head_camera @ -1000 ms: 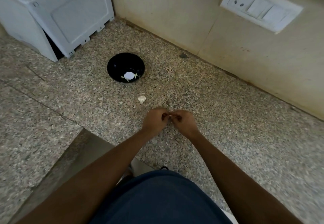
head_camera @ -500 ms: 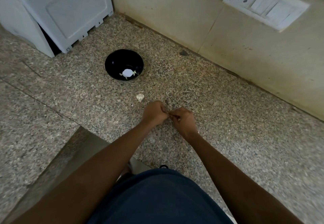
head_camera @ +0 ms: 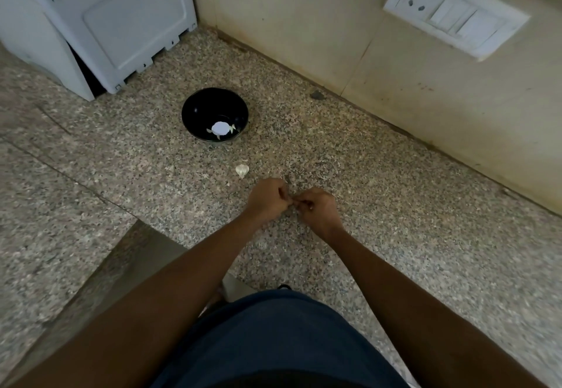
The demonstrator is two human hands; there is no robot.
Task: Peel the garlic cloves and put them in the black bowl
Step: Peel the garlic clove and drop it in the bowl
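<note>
black bowl (head_camera: 194, 111), peeled cloves (head_camera: 232, 128) inside

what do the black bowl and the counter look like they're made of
Black bowl: glossy, smooth, with small bright highlights on the inner wall; glazed ceramic or hard plastic, the look leaves it open.
Counter: speckled grey, pink and black grain with a dull sheen, most likely polished granite or a similar stone.

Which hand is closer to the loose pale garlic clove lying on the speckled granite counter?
Left. The left hand sits just below and right of the pale garlic clove; the right hand is farther right, past the left hand. Neither touches it.
</note>
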